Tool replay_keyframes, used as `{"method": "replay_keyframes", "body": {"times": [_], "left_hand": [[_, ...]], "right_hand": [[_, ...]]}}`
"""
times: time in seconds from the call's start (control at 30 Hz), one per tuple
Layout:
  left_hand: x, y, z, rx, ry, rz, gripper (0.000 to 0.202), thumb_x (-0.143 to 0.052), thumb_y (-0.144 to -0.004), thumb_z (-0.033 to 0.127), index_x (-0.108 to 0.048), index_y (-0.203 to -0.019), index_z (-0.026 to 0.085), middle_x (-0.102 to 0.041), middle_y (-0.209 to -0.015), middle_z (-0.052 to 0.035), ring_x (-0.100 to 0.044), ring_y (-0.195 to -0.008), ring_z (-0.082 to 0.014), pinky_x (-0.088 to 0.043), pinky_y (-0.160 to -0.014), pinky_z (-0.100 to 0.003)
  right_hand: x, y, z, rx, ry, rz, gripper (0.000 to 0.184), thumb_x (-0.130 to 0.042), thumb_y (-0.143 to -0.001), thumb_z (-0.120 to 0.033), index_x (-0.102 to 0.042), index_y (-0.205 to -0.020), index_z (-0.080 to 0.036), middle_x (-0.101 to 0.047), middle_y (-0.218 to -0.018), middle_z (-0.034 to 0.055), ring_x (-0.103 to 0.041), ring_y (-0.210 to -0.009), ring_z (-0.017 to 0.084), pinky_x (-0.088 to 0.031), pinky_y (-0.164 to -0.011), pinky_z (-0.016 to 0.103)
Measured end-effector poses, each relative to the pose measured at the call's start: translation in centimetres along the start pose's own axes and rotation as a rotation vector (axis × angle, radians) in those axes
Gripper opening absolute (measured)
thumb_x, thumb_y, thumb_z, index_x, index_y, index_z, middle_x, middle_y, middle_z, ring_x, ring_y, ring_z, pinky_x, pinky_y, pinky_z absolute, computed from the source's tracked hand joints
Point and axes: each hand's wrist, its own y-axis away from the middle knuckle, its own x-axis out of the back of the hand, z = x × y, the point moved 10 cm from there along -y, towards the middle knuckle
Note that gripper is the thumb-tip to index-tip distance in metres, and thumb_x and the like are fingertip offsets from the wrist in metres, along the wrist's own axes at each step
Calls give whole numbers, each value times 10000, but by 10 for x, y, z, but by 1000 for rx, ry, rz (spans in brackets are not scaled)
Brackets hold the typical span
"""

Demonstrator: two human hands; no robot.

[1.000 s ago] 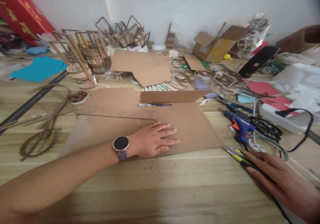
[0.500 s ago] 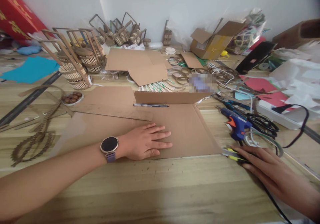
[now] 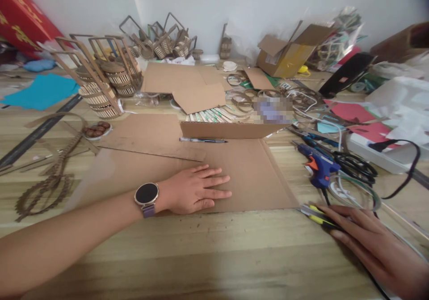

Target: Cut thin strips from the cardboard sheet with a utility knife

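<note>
The left hand (image 3: 197, 195) lay flat and fully open, palm down, on a large cardboard sheet (image 3: 254, 175), fingers spread and pointing right, grasping nothing; a round watch (image 3: 146, 194) sat on the wrist. The sheet lay flat on the wooden bench (image 3: 214, 255), directly in front of the person, with its near edge just past the heel of that hand. A pen (image 3: 203, 140) lay across its far side. At the sheet's near right corner lay a yellow-and-black utility knife (image 3: 317, 215). The right hand (image 3: 375, 242) rested over its rear half with fingers stretched along the handle, touching it but showing no closed grip. Just beyond the knife lay a blue glue gun (image 3: 318, 172) and black scissors (image 3: 355, 168). The cardboard looked light and fairly stiff, though easily creased, and likely to slide on the smooth bench unless pressed down. It seemed best held by a flat palm or by an edge. The knife seemed light, rigid and sharp at the tip, so best taken by the handle.
</note>
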Motion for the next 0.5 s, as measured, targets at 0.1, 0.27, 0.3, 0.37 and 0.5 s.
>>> {"method": "replay_keyframes", "body": {"times": [0.1,0.27,0.3,0.37,0.5], "left_hand": [[1,0,0,0,3,16,454,-298,-1042,436,-385,-1476,338,-242,-1598,18,-168,-1491,-220,-116,-1215,-440],[0,0,0,5,-6,8,456,-282,-1045,436,-374,-1482,341,-232,-1602,25,-159,-1493,-220,-99,-1217,-432],[0,0,0,7,-6,5,457,-280,-1046,436,-371,-1483,342,-227,-1603,25,-158,-1493,-219,-95,-1217,-430],[0,0,0,9,-5,4,457,-279,-1046,436,-368,-1484,342,-224,-1604,25,-160,-1492,-219,-95,-1217,-428],[1,0,0,7,-2,7,454,-285,-1045,433,-376,-1481,342,-237,-1601,25,-164,-1491,-222,-102,-1216,-430]], "right_hand": [[-2,9,-1,-7,14,18,471,-418,-960,-387,-476,-1413,-270,-612,-1187,128,-624,-1039,272,-547,-860,400],[11,-2,-28,-9,79,99,429,-424,-951,-379,-527,-1337,-221,-635,-1078,128,-653,-916,265,-575,-761,389],[14,-3,-34,-10,92,116,422,-418,-954,-375,-528,-1327,-213,-637,-1051,124,-656,-891,259,-579,-739,380],[17,0,-42,-6,109,146,408,-410,-957,-370,-527,-1315,-213,-636,-1015,113,-661,-859,248,-584,-699,363],[15,13,-38,-72,97,154,392,-402,-949,-388,-571,-1265,-229,-647,-1006,111,-669,-857,260,-587,-693,377]]}}
